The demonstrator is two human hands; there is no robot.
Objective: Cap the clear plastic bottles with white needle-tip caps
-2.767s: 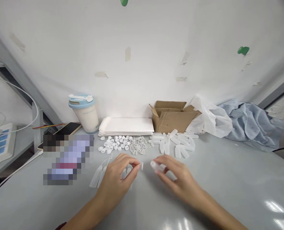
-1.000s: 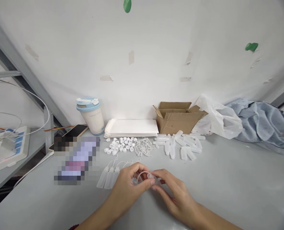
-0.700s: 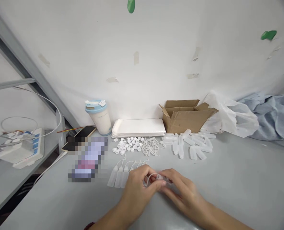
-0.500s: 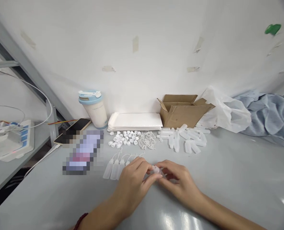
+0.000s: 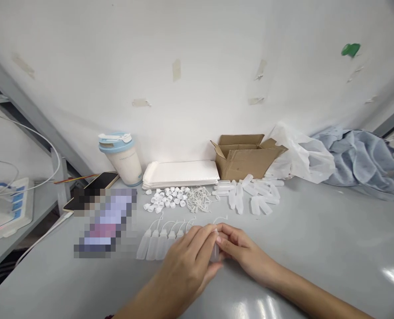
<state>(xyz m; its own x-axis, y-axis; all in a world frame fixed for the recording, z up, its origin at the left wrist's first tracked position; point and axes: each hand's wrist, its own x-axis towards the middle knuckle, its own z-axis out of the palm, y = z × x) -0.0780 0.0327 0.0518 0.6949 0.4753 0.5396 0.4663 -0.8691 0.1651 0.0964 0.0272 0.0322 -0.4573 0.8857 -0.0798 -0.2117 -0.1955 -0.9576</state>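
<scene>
Over the grey counter (image 5: 316,248), left hand (image 5: 190,260) and right hand (image 5: 239,244) both pinch, with close grip, one translucent bottle (image 5: 214,253); slippery plastic may let it fall against the strapped bottles (image 5: 153,246).

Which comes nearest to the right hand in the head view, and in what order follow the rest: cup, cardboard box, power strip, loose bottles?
From the right hand:
1. Loose bottles, just beyond it
2. Cardboard box, directly behind those
3. Cup, at the back, to the left
4. Power strip, at the far left edge
</scene>
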